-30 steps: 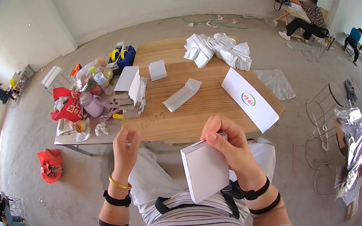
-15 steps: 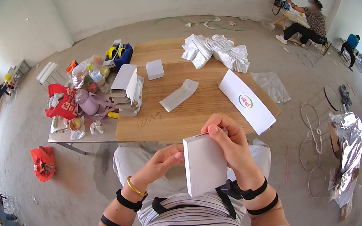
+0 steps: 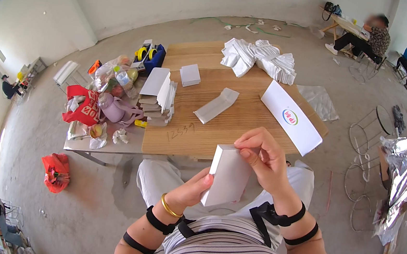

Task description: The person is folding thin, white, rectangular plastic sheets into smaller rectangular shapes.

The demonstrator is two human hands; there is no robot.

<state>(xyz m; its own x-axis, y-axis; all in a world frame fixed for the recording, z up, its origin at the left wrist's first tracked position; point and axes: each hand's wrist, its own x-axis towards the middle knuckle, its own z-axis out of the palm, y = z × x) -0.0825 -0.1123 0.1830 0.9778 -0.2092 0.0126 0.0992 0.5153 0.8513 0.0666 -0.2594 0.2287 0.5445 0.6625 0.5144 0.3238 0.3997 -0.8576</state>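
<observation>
Over my lap I hold a small flat white box (image 3: 230,177) between both hands, tilted, its narrow side toward the left. My left hand (image 3: 193,189) grips its lower left edge, the thumb lying along the side. At the upper right corner, my right hand (image 3: 265,162) pinches the top edge with thumb and bent fingers. Beyond them on the wooden table lie a flattened whitish sleeve (image 3: 217,106) and a long white carton piece with a round coloured logo (image 3: 289,117). A short stack of white boxes (image 3: 190,75) stands farther left.
White folded sheets (image 3: 258,61) are heaped at the table's far side. At its left are stacked white cartons (image 3: 156,86), a lilac bag (image 3: 116,109), a red bag (image 3: 82,104) and tape rolls (image 3: 143,55). Wire stools and silver foil (image 3: 398,182) stand right; other people sit farther off.
The box has turned and tipped slightly. My left hand has shifted from beside its upper left edge to a grip lower down. The whole scene has moved rightward in view.
</observation>
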